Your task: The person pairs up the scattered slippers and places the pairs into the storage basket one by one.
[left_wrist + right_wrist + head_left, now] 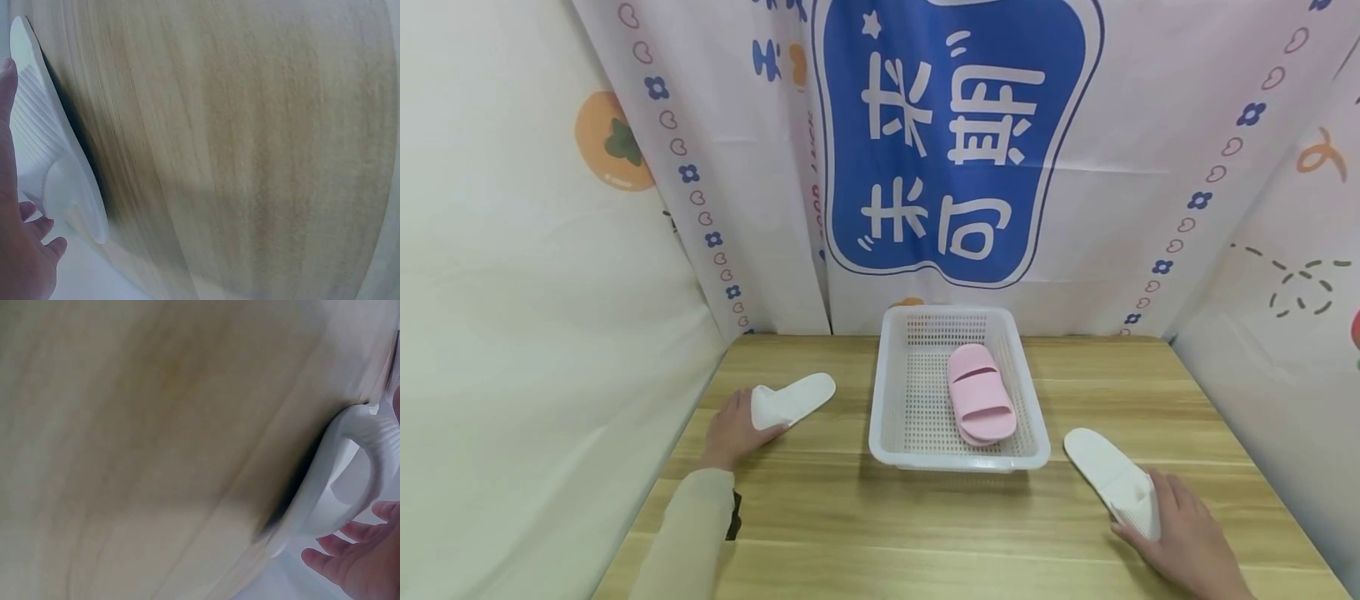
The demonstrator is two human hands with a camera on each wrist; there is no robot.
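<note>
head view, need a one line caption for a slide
Two hands, left hand and right hand, each rest on a white slipper flanking a white basket holding pink slippers.

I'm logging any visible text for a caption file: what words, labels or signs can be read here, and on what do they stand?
"未来可期": large white characters on the blue panel of the backdrop cloth, turned sideways.
Small reddish print at the panel's left edge: too small to read.
White slippers, pink slippers, basket: no text visible.
</note>
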